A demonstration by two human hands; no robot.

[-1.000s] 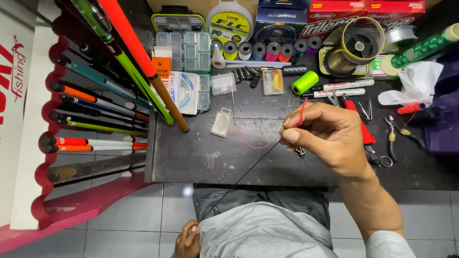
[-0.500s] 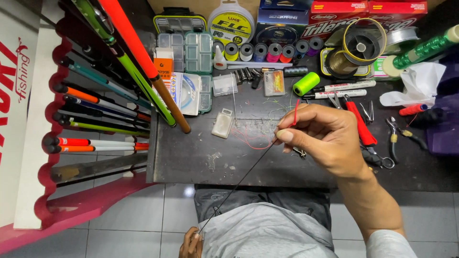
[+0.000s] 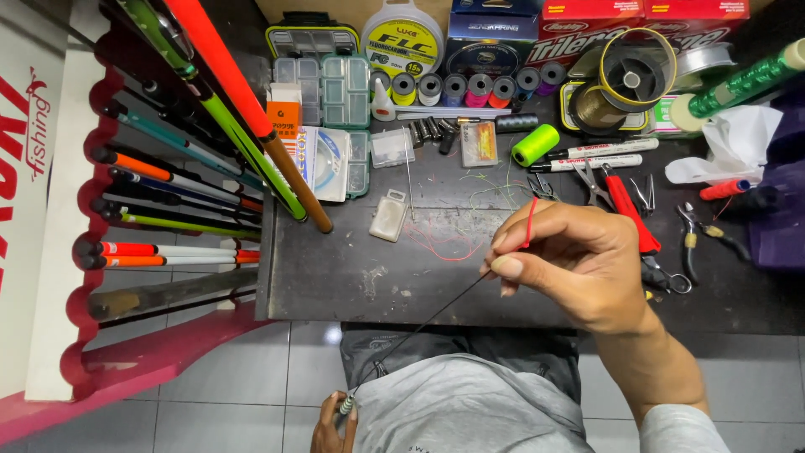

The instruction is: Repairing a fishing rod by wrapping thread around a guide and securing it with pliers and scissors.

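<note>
Pinching a thin rod tip over a dark bench.

Holding the upper end of a thin dark rod (image 3: 419, 323) between thumb and fingers, the right hand (image 3: 579, 264) was clamped on it above the bench (image 3: 335, 268), with a short red tip (image 3: 529, 220) sticking up past the fingers. The rod slanted down toward the lap, where the left hand (image 3: 334, 424) was closed on its banded lower end at the bottom edge of the view. Loose red line (image 3: 440, 243) lay on the bench just left of the right hand, near a small clear box (image 3: 389, 215). Red-handled pliers (image 3: 625, 205) lay just beyond the right hand, and a green spool (image 3: 535, 144) sat farther back. Coloured rods (image 3: 168, 184) rested in a red rack (image 3: 84, 252) to the left.
</note>
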